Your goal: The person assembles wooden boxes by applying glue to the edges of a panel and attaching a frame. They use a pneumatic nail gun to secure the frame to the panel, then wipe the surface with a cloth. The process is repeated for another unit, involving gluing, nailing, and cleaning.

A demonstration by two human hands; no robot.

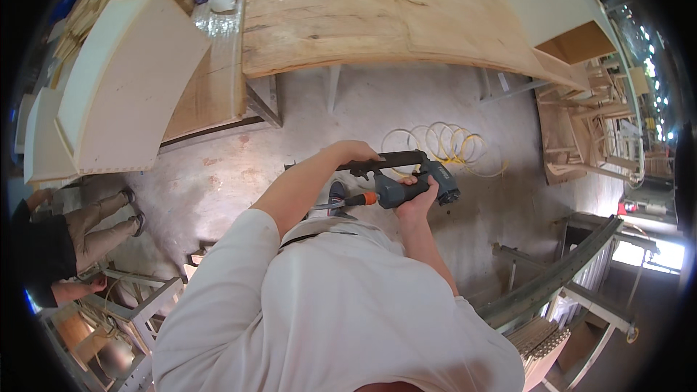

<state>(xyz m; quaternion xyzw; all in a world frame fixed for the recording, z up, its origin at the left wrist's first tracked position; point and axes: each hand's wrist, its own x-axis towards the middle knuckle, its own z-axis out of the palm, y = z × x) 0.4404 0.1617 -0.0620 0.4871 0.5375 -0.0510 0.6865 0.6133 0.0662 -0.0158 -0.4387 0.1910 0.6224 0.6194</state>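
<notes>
In front of my waist is a dark grey air nail gun point(393, 190), lying sideways with its head to the right. My right hand point(420, 199) is closed around its grip. Bent over the long black magazine, my left hand point(357, 151) takes hold near the left end; its fingertips are partly hidden behind the magazine. An orange and black hose fitting point(367, 199) joins the grip's end, and a grey air hose leads off left from it. Whether nails sit in the magazine cannot be seen.
A large plywood table point(327, 18) stands ahead. Coiled yellow air hose point(454, 147) lies on the floor below it. Pale box-like wooden frames point(131, 80) stand left, another box point(559, 11) far right. A metal rack point(559, 276) is at right. Another person point(54, 236) stands at left.
</notes>
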